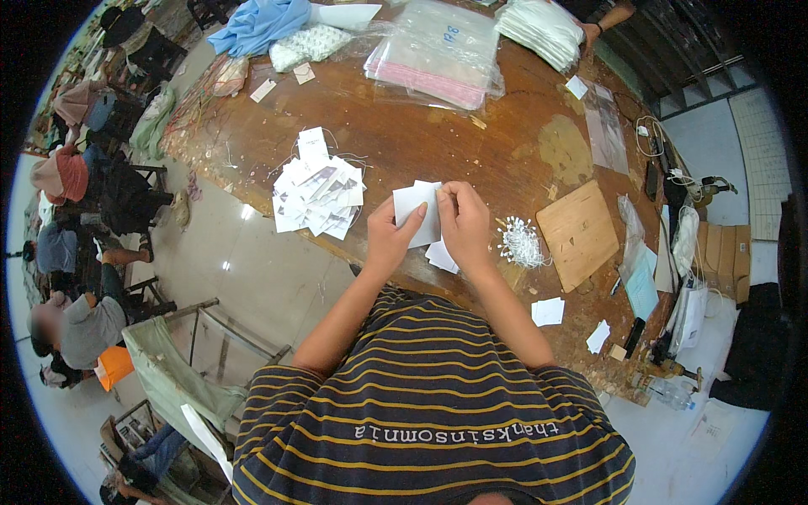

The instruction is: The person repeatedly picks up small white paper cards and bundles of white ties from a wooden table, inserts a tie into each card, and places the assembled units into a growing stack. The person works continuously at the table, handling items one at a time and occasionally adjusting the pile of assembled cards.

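In front of me, at the near edge of the wooden table, my left hand is closed on some blank white card tags, its thumb lying across the front one. My right hand pinches the upper right corner of these cards; whether a string is between its fingertips is too small to tell. Below the hands, a few loose white cards lie on the wood. To the left is a heap of white printed tags with thin strings. Right of my right hand sits a tangled pile of white tag strings.
A square wooden board lies to the right, with small white card stacks nearer me. Clear plastic bags, blue cloth and folded white goods line the far side, where another person's hand shows. People sit at left.
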The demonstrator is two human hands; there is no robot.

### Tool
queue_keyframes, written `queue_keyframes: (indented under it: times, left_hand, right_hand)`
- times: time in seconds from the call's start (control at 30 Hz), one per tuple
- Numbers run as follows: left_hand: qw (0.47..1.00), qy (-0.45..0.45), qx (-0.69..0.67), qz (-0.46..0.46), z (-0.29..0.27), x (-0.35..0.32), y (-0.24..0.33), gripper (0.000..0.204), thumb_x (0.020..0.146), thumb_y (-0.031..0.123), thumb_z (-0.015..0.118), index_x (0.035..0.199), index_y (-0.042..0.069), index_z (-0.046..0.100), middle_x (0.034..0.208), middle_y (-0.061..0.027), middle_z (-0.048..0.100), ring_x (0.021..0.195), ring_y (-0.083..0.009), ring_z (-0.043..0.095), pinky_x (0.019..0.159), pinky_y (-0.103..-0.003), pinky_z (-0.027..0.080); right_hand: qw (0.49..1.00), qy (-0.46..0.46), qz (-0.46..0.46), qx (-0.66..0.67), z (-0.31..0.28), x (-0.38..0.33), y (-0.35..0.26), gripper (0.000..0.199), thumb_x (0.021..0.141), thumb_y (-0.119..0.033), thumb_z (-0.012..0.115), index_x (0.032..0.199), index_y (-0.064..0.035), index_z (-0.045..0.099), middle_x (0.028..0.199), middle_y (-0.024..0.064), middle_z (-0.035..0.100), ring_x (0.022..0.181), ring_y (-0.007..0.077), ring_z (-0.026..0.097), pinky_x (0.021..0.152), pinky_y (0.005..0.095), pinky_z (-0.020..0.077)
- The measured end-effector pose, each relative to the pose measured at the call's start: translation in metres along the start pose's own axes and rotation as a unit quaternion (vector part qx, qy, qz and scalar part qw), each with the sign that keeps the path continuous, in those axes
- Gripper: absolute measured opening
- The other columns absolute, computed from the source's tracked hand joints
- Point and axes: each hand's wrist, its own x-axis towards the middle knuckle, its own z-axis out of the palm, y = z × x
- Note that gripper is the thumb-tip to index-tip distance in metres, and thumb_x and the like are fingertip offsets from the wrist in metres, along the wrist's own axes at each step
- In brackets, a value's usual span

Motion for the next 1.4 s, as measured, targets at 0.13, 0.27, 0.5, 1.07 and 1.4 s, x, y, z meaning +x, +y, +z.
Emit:
queue_keyframes:
  times: [0.13, 0.27, 0.5, 1.07, 1.4]
  left_hand:
    - [0.988, -0.004, 0.136, 0.071, -0.002, 0.0, 0.0, 0.019, 0.083, 0.01, 0.069, 0.099, 0.0, 0.068, 0.085, -0.0066, 0.066, 0.073, -0.0199, 0.063, 0.067, -0.03, 0.049]
    - [0.894, 0.011, 0.342, 0.288, -0.012, 0.003, -0.004, 0.027, 0.073, 0.007, 0.07, 0.1, 0.01, 0.069, 0.083, -0.0011, 0.062, 0.073, -0.0235, 0.061, 0.064, -0.032, 0.048]
    - [0.732, -0.031, 0.517, 0.443, -0.023, -0.002, -0.014, 0.038, 0.071, 0.019, 0.063, 0.109, 0.021, 0.067, 0.091, 0.0046, 0.056, 0.084, -0.0175, 0.054, 0.07, -0.035, 0.044]
    - [0.785, -0.069, 0.609, 0.088, -0.048, -0.001, -0.102, 0.055, 0.077, 0.045, 0.071, 0.118, 0.011, 0.06, 0.105, -0.0067, 0.055, 0.096, -0.0269, 0.056, 0.079, -0.047, 0.04]
    - [0.778, -0.078, 0.617, 0.092, -0.044, -0.008, -0.117, 0.062, 0.072, 0.044, 0.074, 0.117, 0.003, 0.06, 0.102, -0.0074, 0.055, 0.092, -0.0261, 0.055, 0.078, -0.042, 0.041]
  right_hand:
    - [1.0, -0.021, 0.012, -0.002, 0.002, 0.003, 0.005, 0.015, 0.092, -0.013, 0.058, 0.094, 0.0014, 0.06, 0.08, 0.012, 0.061, 0.069, 0.0198, 0.06, 0.063, 0.0328, 0.0471]
    - [0.952, -0.112, 0.203, 0.198, -0.002, 0.003, 0.012, 0.013, 0.092, -0.014, 0.059, 0.091, -0.0016, 0.06, 0.075, 0.0056, 0.06, 0.066, 0.0143, 0.057, 0.057, 0.0281, 0.0444]
    - [0.908, -0.189, 0.306, 0.216, 0.001, 0.007, 0.042, 0.02, 0.094, -0.022, 0.06, 0.09, -0.0029, 0.064, 0.071, 0.0013, 0.061, 0.059, 0.0082, 0.054, 0.053, 0.0225, 0.0431]
    - [0.927, -0.175, 0.141, -0.3, -0.006, -0.068, 0.138, 0.055, 0.076, -0.039, 0.074, 0.114, -0.0029, 0.06, 0.114, 0.0122, 0.057, 0.105, 0.0333, 0.057, 0.085, 0.0432, 0.0483]
    - [0.914, -0.179, 0.099, -0.35, 0.003, -0.095, 0.143, 0.057, 0.077, -0.039, 0.072, 0.12, -0.0053, 0.057, 0.125, 0.0101, 0.051, 0.112, 0.0322, 0.052, 0.087, 0.0458, 0.0457]
